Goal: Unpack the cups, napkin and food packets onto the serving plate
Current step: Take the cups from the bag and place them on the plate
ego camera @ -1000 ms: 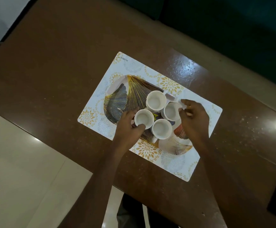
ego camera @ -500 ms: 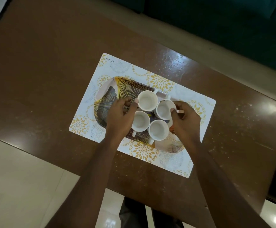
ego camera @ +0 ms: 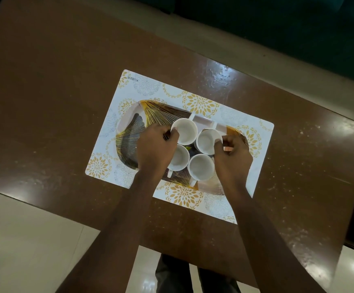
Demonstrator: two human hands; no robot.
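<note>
Brown and glossy, the tabletop (ego camera: 55,98) is carrying a white placemat (ego camera: 148,87) with yellow flower prints, and a serving plate (ego camera: 129,132) with a gold fan pattern is lying on the placemat. Four white cups are standing close together on the plate, all with the mouth up and all looking empty. The left hand (ego camera: 155,144) is pinching the rim of the far left cup (ego camera: 185,131) with curled fingers, and it is covering a part of the near left cup (ego camera: 179,158). The right hand (ego camera: 233,156) is closing its fingers on the right side of the far right cup (ego camera: 207,140). The near right cup (ego camera: 200,169) is standing between both wrists, its handle pointing toward the person. Something small and dark is lying between the cups; I cannot tell what it is.
</note>
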